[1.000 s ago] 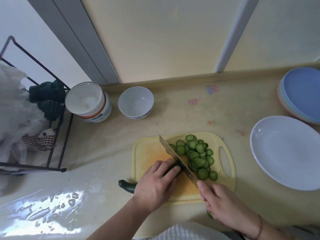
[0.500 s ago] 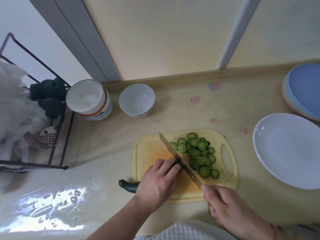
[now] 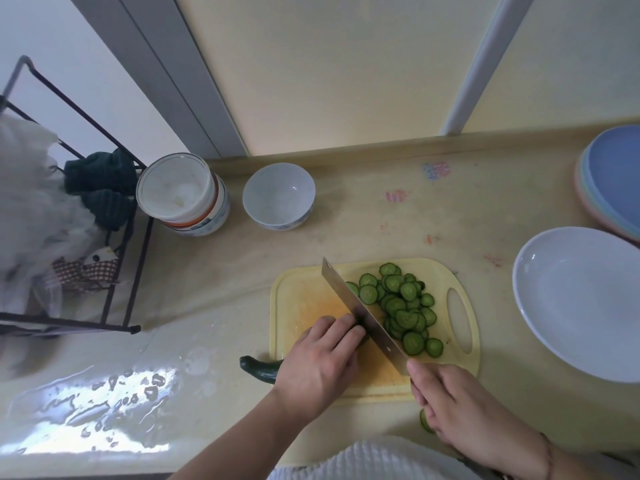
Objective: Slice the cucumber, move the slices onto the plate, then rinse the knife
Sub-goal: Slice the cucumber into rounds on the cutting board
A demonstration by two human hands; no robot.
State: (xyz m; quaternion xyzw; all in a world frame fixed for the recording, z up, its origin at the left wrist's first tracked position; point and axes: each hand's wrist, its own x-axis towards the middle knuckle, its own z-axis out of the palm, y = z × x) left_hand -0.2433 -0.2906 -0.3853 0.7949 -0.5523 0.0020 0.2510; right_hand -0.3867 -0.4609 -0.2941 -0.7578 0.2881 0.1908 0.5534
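A yellow cutting board (image 3: pixel 304 299) lies on the counter. My left hand (image 3: pixel 318 362) holds the dark green cucumber (image 3: pixel 259 367) down on it; the stem end sticks out past the board's left edge. My right hand (image 3: pixel 460 407) grips the handle of a wide-bladed knife (image 3: pixel 360 313), whose blade stands against the cucumber's cut end by my left fingertips. Several cucumber slices (image 3: pixel 401 306) are piled to the right of the blade. An empty white plate (image 3: pixel 581 299) sits to the right of the board.
A white bowl (image 3: pixel 278 195) and a lidded white tub (image 3: pixel 181 194) stand at the back. Stacked coloured plates (image 3: pixel 613 181) sit at far right. A black wire rack (image 3: pixel 69 237) with cloths is left. The counter at lower left is wet. One slice (image 3: pixel 424 421) lies off the board.
The knife has stayed at the cucumber's cut end, shifting only slightly. My left hand keeps its hold on the cucumber.
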